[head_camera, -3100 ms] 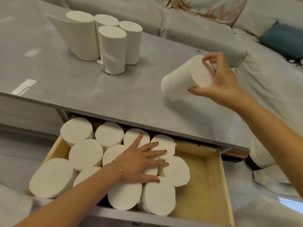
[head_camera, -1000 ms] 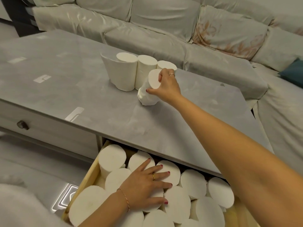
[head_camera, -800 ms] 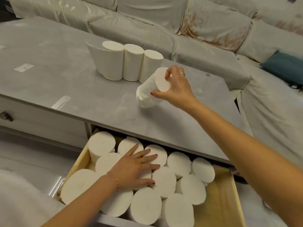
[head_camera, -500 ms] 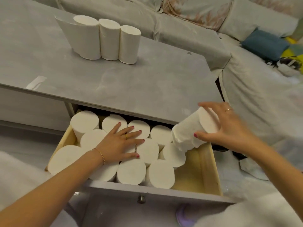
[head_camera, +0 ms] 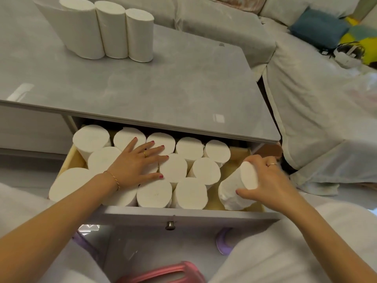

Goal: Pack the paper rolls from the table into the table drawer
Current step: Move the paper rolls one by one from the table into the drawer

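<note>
Nearest, below both hands, a pink plastic stool point(head_camera: 163, 272) shows between the person's white-clothed knees. Just under the wrists runs the grey drawer front point(head_camera: 183, 216) with a small metal knob point(head_camera: 169, 225) at its middle.

The left hand point(head_camera: 136, 162) lies flat, fingers straight and spread, pressing on the tops of the packed paper rolls point(head_camera: 173, 167) that stand upright in the wooden drawer point(head_camera: 70, 158). These rolls fill the drawer from its left wall to about the middle between the two hands, touching each other in three rows.

The right hand point(head_camera: 265, 180) grips one paper roll point(head_camera: 237, 186), fingers curled over its top end and thumb on its side. This roll is tilted, its lower end down inside the drawer, close to the front board. Around it is the only open room: a strip of bare wooden bottom between the packed rolls and the drawer's right wall point(head_camera: 260, 203), also going back beyond the right hand to the table edge. The roll is near its closest packed neighbour; I cannot tell if they touch.

Beyond both hands the grey table top point(head_camera: 163, 84) overhangs the back row of rolls. Far past the left hand, three paper rolls point(head_camera: 114, 31) stand upright in a touching row, well back from the table's near edge. Past the right hand is a sofa with light cover point(head_camera: 306, 99) and a blue cushion point(head_camera: 318, 27).
</note>
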